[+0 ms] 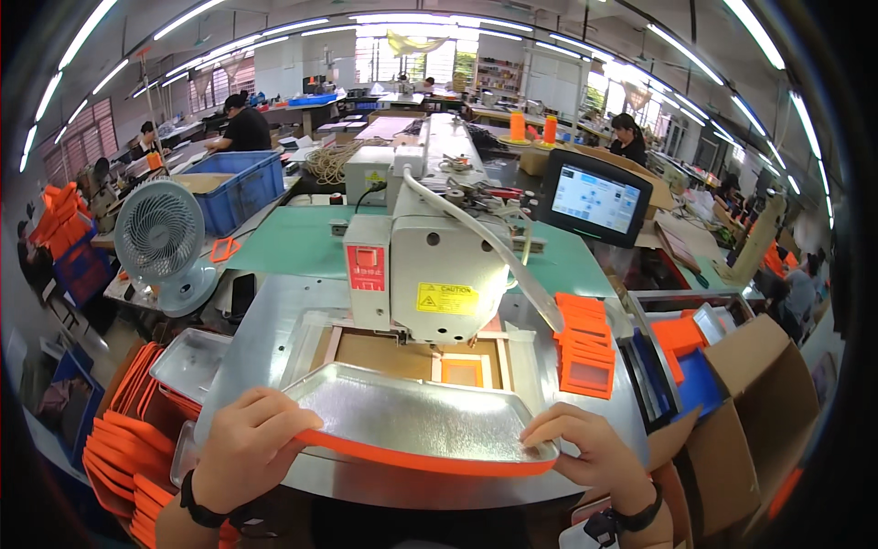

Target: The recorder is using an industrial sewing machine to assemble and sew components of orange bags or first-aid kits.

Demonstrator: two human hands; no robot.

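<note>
A shallow silver-lined piece with an orange outer edge (412, 412), shaped like a tray, is tilted up in front of me above the metal table. My left hand (251, 444) is closed on its left end, thumb over the rim. At its right end my right hand (585, 446) is closed too, fingertips on the silver side and thumb underneath. Just beyond it stands a grey industrial sewing machine head (444, 274). Under the head lies a brown clamping plate (389, 353) with a small orange-framed window piece (462, 372). The silver piece hides the plate's near part.
Flat orange window pieces (585, 357) are stacked right of the machine. Orange pieces (128, 457) and a silver tray-like piece (192, 360) are at left. A fan (163, 233), a touch screen (594, 197) and an open cardboard box (768, 403) stand around. Other people work farther back.
</note>
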